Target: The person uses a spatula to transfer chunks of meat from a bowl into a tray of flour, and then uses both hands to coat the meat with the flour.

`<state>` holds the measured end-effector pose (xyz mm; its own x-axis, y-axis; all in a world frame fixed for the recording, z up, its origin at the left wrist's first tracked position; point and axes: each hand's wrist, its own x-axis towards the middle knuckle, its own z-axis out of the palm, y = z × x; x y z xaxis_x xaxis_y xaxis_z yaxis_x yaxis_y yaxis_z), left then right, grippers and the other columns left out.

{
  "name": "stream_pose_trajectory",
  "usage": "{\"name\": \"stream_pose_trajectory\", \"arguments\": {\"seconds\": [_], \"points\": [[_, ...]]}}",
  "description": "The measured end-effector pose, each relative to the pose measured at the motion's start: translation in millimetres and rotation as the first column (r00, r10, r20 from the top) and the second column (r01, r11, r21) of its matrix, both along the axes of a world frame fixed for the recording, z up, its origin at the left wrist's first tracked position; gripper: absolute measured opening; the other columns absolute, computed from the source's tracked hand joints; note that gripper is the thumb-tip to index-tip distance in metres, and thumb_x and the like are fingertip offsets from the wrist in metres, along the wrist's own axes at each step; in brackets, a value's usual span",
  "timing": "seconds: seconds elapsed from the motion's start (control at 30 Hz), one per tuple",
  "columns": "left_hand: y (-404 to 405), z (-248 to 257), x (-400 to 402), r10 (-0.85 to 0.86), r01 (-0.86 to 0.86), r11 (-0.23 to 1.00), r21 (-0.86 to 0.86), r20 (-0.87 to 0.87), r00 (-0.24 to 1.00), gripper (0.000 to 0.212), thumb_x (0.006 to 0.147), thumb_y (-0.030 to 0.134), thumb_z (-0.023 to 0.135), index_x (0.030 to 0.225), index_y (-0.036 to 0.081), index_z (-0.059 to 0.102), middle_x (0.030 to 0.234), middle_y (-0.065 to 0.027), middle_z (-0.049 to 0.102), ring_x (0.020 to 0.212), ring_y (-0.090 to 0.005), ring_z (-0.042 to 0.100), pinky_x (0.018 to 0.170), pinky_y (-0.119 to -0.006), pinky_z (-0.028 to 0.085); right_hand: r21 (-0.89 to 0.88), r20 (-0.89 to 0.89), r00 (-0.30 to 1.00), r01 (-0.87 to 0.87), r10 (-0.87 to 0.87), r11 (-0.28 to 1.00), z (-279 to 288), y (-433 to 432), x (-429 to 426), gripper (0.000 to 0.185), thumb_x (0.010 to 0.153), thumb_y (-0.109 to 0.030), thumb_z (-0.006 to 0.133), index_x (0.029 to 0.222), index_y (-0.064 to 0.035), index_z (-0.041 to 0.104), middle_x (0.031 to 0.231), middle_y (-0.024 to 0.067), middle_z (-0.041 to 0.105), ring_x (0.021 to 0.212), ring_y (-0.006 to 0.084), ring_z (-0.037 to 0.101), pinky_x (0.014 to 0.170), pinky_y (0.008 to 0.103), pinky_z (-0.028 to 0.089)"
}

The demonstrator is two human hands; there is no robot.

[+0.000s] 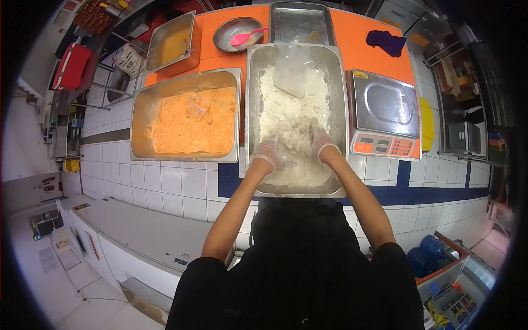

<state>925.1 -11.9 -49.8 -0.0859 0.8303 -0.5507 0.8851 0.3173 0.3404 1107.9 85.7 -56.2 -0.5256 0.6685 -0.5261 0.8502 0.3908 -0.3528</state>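
Note:
A deep metal pan [253, 99] stands before me, with a bed of pale flour-like powder [284, 109] inside. My left hand [267, 152], in a clear plastic glove, is in the powder by the pan's left wall. Opposite it, my right hand [323, 142] is gloved the same way and sunk in the powder near the right wall. The fingers of both hands are mostly hidden, so I cannot tell whether they grip anything. The powder between them looks lumpy and stirred. At the far end of the pan lies a clear plastic bag [292, 74].
To the left, another metal pan [142, 119] holds an orange mixture [194, 128]. Behind are a pan of yellow liquid [175, 47], a bowl [222, 35] with a pink spoon [243, 38] and a metal tray [301, 24]. A digital scale [385, 105] and purple cloth [385, 42] occupy the right.

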Motion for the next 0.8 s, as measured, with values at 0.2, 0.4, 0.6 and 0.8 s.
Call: {"name": "stream_pose_trajectory", "arguments": {"seconds": [0.2,0.4,0.6,0.8], "points": [[17,-108,13,-0.189,0.46,0.77,0.442,-0.531,0.826,0.074,0.082,0.038,0.063,0.146,0.008,0.039,0.133,-0.0207,0.056,0.119,-0.0377,0.056,0.1,-0.042,0.045,0.294,0.045,0.993,-0.12,0.112,0.948,-55,-26,-32,0.088,0.082,-0.025,0.069,0.153,-0.0071,0.02,0.141,0.0267,0.045,0.127,0.037,0.05,0.105,0.038,0.043],[21,-79,22,-0.033,0.018,0.873,0.488,0.023,0.999,0.044,0.086,0.034,0.061,0.121,0.008,0.062,0.114,-0.0186,0.064,0.103,-0.0372,0.062,0.088,-0.042,0.051,0.149,-0.173,0.984,0.057,-0.031,0.987,-73,-6,6,0.055,0.084,-0.019,0.065,0.136,-0.0091,0.052,0.129,0.0197,0.059,0.113,0.0311,0.06,0.098,0.0372,0.048],[-2,26,4,0.118,-0.207,0.911,0.356,0.255,0.96,0.039,0.082,0.035,0.064,0.111,0.01,0.069,0.109,-0.0212,0.067,0.101,-0.0379,0.063,0.088,-0.042,0.051,0.062,-0.147,0.983,0.123,-0.113,0.991,60,-18,-15,0.056,0.078,-0.024,0.074,0.127,-0.0034,0.059,0.123,0.0212,0.062,0.111,0.0335,0.061,0.096,0.0363,0.049],[3,16,-8,0.205,-0.281,0.937,0.209,0.321,0.925,0.05,0.08,0.037,0.07,0.119,0.006,0.064,0.114,-0.0232,0.065,0.107,-0.0356,0.062,0.093,-0.039,0.049,-0.253,-0.345,0.905,0.167,-0.25,0.953,-17,-6,-7,0.069,0.075,-0.021,0.079,0.134,0.001,0.049,0.121,0.0239,0.062,0.109,0.0359,0.062,0.094,0.0392,0.05]]}}
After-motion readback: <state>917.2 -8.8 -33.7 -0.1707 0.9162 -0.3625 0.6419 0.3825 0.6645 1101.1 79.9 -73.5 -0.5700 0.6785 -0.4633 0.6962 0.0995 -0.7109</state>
